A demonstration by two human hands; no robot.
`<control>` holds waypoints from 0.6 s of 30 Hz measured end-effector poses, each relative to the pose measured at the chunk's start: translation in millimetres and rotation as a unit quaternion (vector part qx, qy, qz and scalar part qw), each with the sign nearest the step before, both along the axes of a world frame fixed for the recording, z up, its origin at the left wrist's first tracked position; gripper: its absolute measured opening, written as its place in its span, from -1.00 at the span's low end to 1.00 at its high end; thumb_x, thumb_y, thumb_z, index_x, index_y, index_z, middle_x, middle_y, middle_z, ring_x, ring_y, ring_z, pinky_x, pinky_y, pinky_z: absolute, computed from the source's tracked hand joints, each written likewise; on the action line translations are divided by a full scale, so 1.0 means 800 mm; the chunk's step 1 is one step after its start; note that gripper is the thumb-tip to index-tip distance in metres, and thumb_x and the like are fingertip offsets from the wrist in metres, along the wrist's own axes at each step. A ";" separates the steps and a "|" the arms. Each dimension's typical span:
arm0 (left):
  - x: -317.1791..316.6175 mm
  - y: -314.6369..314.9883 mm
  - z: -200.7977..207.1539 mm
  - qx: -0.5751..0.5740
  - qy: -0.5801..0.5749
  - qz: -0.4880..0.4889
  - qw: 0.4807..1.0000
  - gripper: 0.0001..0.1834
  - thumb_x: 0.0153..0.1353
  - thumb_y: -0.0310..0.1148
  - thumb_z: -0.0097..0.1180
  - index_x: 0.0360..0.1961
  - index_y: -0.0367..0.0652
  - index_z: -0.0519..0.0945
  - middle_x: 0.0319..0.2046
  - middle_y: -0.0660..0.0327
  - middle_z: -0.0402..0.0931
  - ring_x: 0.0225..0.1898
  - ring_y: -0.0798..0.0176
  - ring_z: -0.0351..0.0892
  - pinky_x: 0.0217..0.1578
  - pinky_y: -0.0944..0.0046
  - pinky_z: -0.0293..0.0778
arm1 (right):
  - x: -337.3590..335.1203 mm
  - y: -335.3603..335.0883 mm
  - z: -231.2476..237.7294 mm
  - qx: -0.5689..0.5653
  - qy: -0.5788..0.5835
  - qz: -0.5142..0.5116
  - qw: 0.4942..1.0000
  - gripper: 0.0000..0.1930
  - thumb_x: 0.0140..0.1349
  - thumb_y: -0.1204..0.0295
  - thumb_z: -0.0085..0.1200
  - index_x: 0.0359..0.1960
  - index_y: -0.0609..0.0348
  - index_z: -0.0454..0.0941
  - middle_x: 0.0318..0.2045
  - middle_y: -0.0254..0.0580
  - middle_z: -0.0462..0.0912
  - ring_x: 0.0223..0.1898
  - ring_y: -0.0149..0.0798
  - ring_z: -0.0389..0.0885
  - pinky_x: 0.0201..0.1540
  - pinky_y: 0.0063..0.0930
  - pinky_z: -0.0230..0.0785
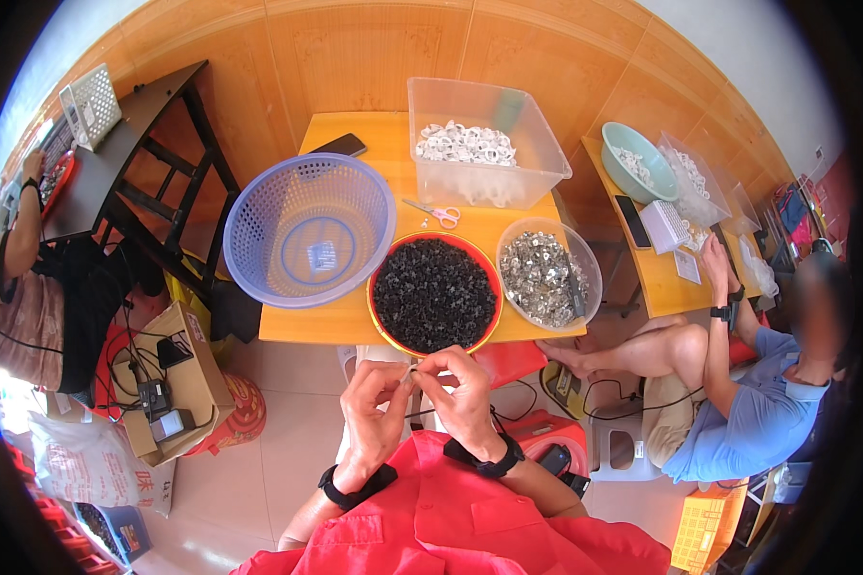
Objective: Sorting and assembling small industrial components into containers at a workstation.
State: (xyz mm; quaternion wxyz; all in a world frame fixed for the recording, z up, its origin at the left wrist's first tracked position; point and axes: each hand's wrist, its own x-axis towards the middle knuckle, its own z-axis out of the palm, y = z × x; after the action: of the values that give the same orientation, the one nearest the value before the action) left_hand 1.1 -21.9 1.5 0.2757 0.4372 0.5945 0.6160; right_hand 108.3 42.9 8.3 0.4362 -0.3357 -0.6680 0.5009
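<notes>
My left hand (372, 407) and my right hand (464, 398) meet in a pinch just off the table's near edge. Between their fingertips is something small, partly whitish, too covered to name. Right beyond my fingers stands a red, yellow-rimmed bowl (498, 309) heaped with small black parts (435, 295). To its right, a clear round tub (594, 305) holds small silvery metal pieces (539, 273). At the left sits a purple plastic basket (249, 240) with a small pale label in its bottom. Scissors (443, 215) with pale handles lie behind the bowl.
On the yellow table (355, 326), a clear bin (547, 177) holds white rings; a phone (343, 145) lies behind the basket. A person in blue (758, 422) handles something at a right-hand table (664, 290). Another person's arm (24, 211) shows left, near a cardboard box (197, 383).
</notes>
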 end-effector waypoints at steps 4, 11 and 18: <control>-0.001 0.006 0.001 0.027 -0.126 -0.032 0.991 -0.86 0.07 -0.71 0.06 -0.32 -0.36 0.47 -0.26 0.15 0.40 -0.30 0.29 0.57 -0.28 0.37 0.57 | 0.000 0.009 0.002 -0.005 0.014 -0.009 1.000 -0.89 0.06 0.66 0.12 -0.36 0.30 0.49 -0.43 -0.22 0.50 -0.42 -0.40 0.58 -0.42 -0.58 0.49; -0.014 0.007 0.000 -0.023 -0.210 -0.066 0.975 -0.86 0.10 -0.64 0.07 -0.28 -0.34 0.42 -0.33 0.17 0.48 -0.32 0.32 0.57 -0.27 0.36 0.54 | 0.004 0.018 0.003 -0.020 0.009 0.054 0.998 -0.86 0.03 0.68 0.14 -0.34 0.32 0.51 -0.43 -0.21 0.52 -0.38 -0.39 0.59 -0.42 -0.60 0.49; -0.030 0.014 -0.001 -0.074 -0.220 -0.087 0.969 -0.88 0.10 -0.61 0.05 -0.29 -0.36 0.50 -0.41 0.19 0.52 -0.37 0.37 0.55 -0.31 0.37 0.53 | 0.002 0.022 -0.001 0.037 -0.055 0.055 0.996 -0.85 0.00 0.71 0.14 -0.36 0.30 0.55 -0.41 -0.22 0.52 -0.41 -0.39 0.60 -0.38 -0.60 0.52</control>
State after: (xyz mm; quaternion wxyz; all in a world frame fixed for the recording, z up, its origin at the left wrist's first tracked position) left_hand -22.7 -10.7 0.3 0.4840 0.3188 0.5230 0.6249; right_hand 110.1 60.3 7.7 0.3828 -0.3092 -0.7262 0.4801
